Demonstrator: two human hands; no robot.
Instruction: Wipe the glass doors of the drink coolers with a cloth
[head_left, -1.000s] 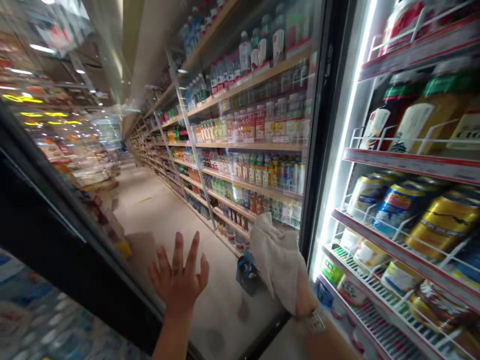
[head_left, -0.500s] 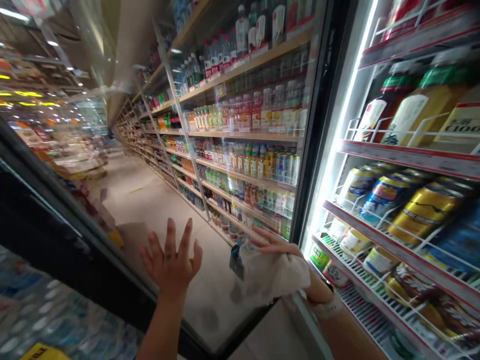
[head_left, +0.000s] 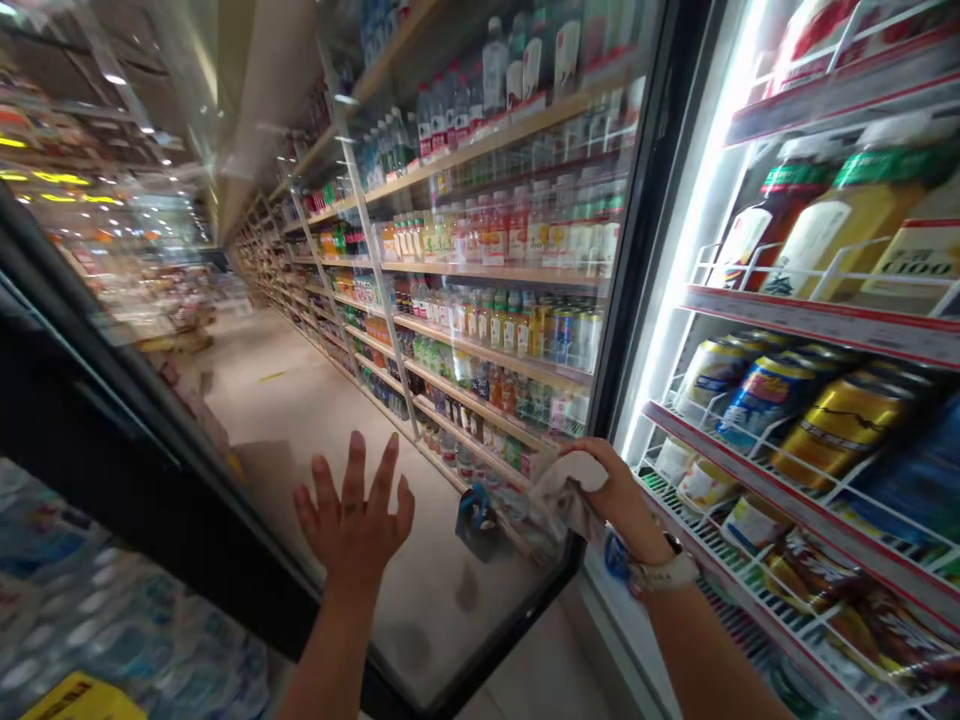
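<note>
My left hand (head_left: 352, 515) is spread flat, fingers apart, against a glass cooler door (head_left: 457, 610) and holds nothing. My right hand (head_left: 619, 495) grips a bunched pale cloth (head_left: 562, 497), pressing it to the glass near the door's lower right corner. A white watch (head_left: 670, 572) sits on my right wrist. Beyond the pane, near the cloth, shows a small blue and black object (head_left: 476, 523); I cannot tell what it is.
Right of the black door frame (head_left: 645, 260), lit wire racks hold large cans (head_left: 844, 425) and bottles (head_left: 832, 220). Long shelves of bottled drinks (head_left: 495, 240) show through the glass. Wrapped packs (head_left: 127, 620) lie at lower left.
My right hand has moved up along the door's edge, and the cloth is bunched tighter in it. My left hand stays flat on the glass.
</note>
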